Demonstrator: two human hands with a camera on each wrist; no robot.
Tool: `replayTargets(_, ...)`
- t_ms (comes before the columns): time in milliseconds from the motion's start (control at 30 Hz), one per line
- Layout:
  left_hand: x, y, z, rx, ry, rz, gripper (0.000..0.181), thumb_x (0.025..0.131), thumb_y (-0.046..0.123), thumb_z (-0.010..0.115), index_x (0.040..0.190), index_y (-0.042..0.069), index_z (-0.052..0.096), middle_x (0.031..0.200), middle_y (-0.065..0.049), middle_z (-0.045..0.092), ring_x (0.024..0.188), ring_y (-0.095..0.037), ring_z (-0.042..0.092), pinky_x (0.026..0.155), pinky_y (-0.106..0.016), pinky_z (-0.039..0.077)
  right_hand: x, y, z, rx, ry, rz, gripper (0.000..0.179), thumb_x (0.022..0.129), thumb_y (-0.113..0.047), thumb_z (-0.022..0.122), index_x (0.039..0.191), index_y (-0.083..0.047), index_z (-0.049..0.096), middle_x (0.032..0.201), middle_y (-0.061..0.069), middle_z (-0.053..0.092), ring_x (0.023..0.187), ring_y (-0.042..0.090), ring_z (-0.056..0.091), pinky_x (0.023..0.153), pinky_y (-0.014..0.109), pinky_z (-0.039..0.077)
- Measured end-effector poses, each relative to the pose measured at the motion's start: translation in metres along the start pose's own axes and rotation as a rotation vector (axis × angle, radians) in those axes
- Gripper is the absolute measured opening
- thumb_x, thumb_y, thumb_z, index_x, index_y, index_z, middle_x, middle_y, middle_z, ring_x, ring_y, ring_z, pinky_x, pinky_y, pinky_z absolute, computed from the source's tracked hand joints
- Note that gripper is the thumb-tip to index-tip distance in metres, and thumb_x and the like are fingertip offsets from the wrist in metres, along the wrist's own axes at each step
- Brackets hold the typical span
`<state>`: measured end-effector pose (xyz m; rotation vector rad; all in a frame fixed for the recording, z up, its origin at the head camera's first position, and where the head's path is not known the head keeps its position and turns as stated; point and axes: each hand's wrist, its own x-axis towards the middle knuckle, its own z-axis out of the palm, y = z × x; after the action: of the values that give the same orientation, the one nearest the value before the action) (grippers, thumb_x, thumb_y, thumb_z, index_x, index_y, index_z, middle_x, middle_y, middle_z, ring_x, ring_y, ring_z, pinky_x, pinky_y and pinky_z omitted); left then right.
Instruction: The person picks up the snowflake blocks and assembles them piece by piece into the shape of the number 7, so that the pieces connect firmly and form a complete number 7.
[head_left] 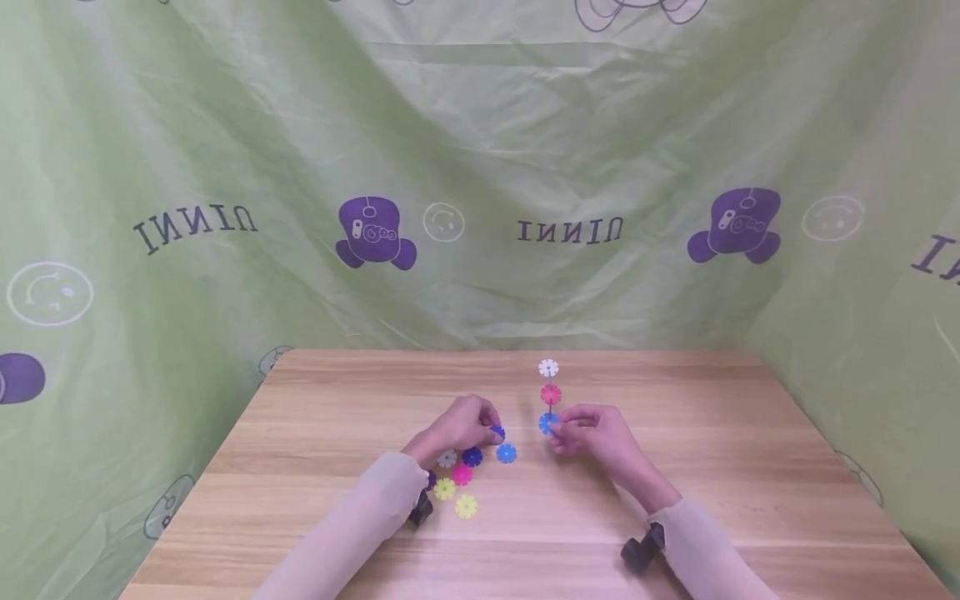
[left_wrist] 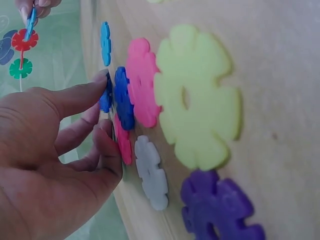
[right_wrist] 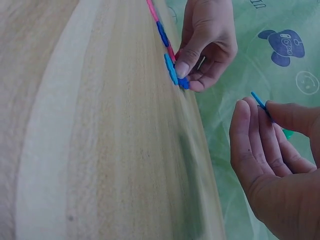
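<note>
My left hand (head_left: 467,423) pinches a dark blue flower-shaped disc (left_wrist: 105,96) by its edge, close over the table. My right hand (head_left: 600,437) holds a light blue notched disc (head_left: 548,424) between thumb and fingers. This disc is the near end of a joined chain, with a red disc (head_left: 551,394) and a white disc (head_left: 548,367) farther along; a green disc (left_wrist: 21,68) in it shows in the left wrist view. Near the left hand lie another light blue disc (head_left: 507,453), a second dark blue disc (head_left: 472,457) and a pink disc (head_left: 462,474).
Two pale yellow discs (head_left: 467,506), a grey-white disc (head_left: 447,458) and a purple disc (left_wrist: 215,207) lie on the wooden table (head_left: 712,533) by the left forearm. A green printed cloth (head_left: 480,150) hangs behind and beside the table.
</note>
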<state>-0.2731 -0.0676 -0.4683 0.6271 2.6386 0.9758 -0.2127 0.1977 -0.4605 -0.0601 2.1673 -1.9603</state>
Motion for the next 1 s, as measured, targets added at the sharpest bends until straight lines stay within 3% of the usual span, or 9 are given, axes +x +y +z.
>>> replayTargets(233, -0.002, 0.000, 0.004, -0.046, 0.072, 0.037, 0.016, 0.086, 0.012, 0.087, 0.095, 0.009, 0.073, 0.079, -0.001, 0.074, 0.064, -0.008, 0.063, 0.063, -0.021, 0.053, 0.002, 0.003, 0.002, 0.007, 0.008, 0.009, 0.029, 0.097, -0.002, 0.069, 0.121, 0.013, 0.064, 0.113, 0.030, 0.076, 0.093, 0.034, 0.080, 0.084, 0.039, 0.067)
replayTargets(400, -0.008, 0.006, 0.007, -0.170, 0.123, 0.021, 0.013, 0.088, 0.009, 0.083, 0.097, 0.008, 0.074, 0.083, -0.004, 0.079, 0.066, -0.009, 0.069, 0.061, -0.022, 0.056, 0.002, 0.003, 0.005, 0.018, -0.002, 0.015, 0.029, 0.097, -0.001, 0.069, 0.121, 0.014, 0.064, 0.113, 0.033, 0.075, 0.092, 0.033, 0.080, 0.083, 0.040, 0.067)
replayTargets(633, -0.019, 0.018, 0.010, -0.316, 0.214, -0.016, 0.012, 0.090, 0.007, 0.080, 0.102, 0.007, 0.076, 0.092, -0.007, 0.082, 0.081, -0.013, 0.077, 0.071, -0.024, 0.062, 0.003, 0.002, 0.010, 0.037, -0.019, 0.011, 0.030, 0.099, -0.003, 0.069, 0.122, 0.014, 0.063, 0.113, 0.031, 0.076, 0.093, 0.032, 0.080, 0.084, 0.039, 0.067)
replayTargets(1000, -0.031, 0.025, 0.011, -0.452, 0.244, -0.018, 0.008, 0.090, 0.008, 0.081, 0.097, 0.007, 0.076, 0.090, -0.007, 0.082, 0.080, -0.014, 0.078, 0.076, -0.035, 0.066, 0.006, 0.002, 0.016, 0.065, -0.033, 0.013, 0.026, 0.099, -0.002, 0.067, 0.119, 0.014, 0.063, 0.107, 0.024, 0.078, 0.091, 0.030, 0.081, 0.086, 0.040, 0.066)
